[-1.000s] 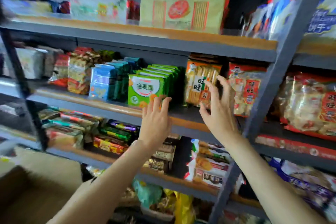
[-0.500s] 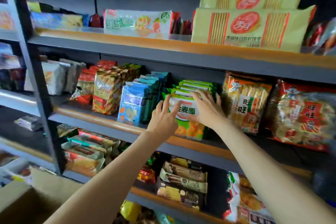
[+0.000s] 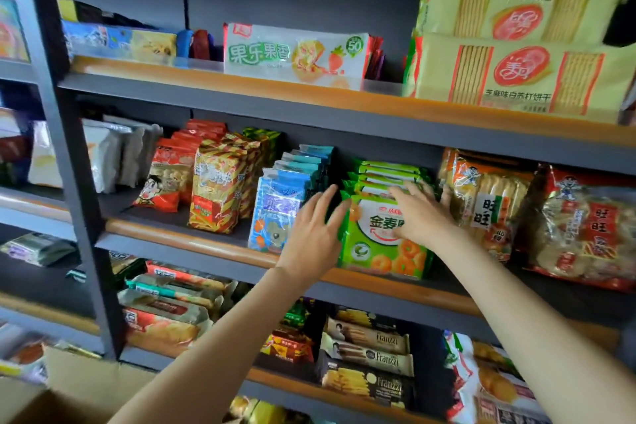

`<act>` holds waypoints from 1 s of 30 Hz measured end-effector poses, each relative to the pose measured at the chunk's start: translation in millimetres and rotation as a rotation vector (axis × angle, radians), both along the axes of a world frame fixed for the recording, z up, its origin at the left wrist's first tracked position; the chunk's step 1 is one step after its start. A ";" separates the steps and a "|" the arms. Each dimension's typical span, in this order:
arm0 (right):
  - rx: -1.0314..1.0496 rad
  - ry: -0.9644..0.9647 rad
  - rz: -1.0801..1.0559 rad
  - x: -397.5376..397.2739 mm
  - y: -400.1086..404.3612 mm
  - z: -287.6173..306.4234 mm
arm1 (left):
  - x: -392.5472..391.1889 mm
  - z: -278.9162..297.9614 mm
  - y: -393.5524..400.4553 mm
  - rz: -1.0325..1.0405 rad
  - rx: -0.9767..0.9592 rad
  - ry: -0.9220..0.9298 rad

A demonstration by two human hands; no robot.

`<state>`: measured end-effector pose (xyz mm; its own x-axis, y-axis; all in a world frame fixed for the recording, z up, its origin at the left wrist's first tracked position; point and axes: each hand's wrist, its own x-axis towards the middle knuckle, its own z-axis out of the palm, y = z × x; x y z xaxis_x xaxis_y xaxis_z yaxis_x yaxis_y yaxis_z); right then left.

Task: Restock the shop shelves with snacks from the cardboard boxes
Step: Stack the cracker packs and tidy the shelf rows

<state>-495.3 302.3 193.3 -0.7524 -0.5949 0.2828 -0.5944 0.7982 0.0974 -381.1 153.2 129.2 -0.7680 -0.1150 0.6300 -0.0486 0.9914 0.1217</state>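
**Both hands on the green snack packs**

The shelf [image 3: 220, 244] carries a row of green packs [image 3: 382, 241] at its middle. The right hand [image 3: 421, 213], fingers straight, presses the front pack's face from 3 o'clock. The left hand [image 3: 313, 234], fingers spread and relaxed, touches its edge at 9 o'clock, gripping nothing.

Grey shelf [image 3: 213, 244], orange-edged: green packs [image 3: 382, 251], blue packs [image 3: 275, 217], striped packs [image 3: 216, 193].

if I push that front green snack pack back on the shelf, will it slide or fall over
The green pack stands upright on a narrow base with more packs behind, so it would probably lean on them, not topple. Its glossy film likely slides easily. It looks puffy and light, so the right hand should push gently.
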 end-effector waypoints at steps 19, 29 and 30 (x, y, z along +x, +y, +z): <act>0.104 0.071 0.112 70.2 -158.4 -13.4 | 63.4 -27.7 -114.6 0.139 0.045 -0.309; -0.074 0.323 0.286 105.4 -139.6 -22.3 | 93.8 -32.9 -141.0 0.162 0.122 0.003; -0.125 0.388 0.366 109.8 -136.9 -31.8 | 103.3 -36.7 -145.5 0.160 0.134 0.038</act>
<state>-385.5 165.4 161.5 -0.3285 -0.7422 0.5841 -0.7750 0.5653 0.2825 -277.8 7.7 92.5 -0.7093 -0.3185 0.6288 -0.1975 0.9461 0.2565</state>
